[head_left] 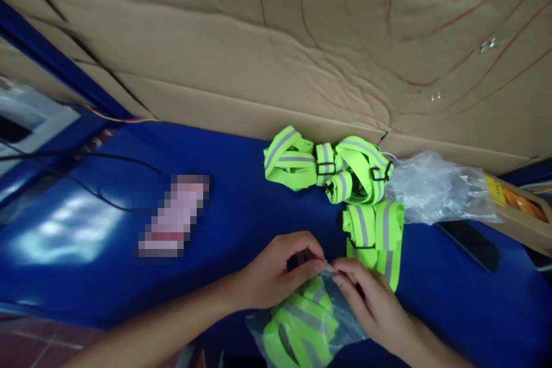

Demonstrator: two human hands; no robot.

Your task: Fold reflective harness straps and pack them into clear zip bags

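Between my hands hangs a clear plastic bag [349, 322], pinched at its top edge. Inside it lies a folded neon-yellow reflective strap [302, 322] with grey stripes, seen through the plastic. My left hand [284, 270] closes thumb and fingers on the left part of the bag's edge. On the right part, my right hand [366, 293] pinches it close to the left fingertips. Just beyond my right hand is a loose reflective strap bundle [375, 230] on the blue table [241, 213]. More bundled straps [293, 158] with black buckles lie farther back.
Clear plastic bags [440, 187] lie at the back right, beside a cardboard box [517, 207] and a dark phone-like object [472, 244]. A phone [175, 215] with a blurred screen lies left, near black cables [86, 155]. Brown cardboard [215, 57] stands along the back.
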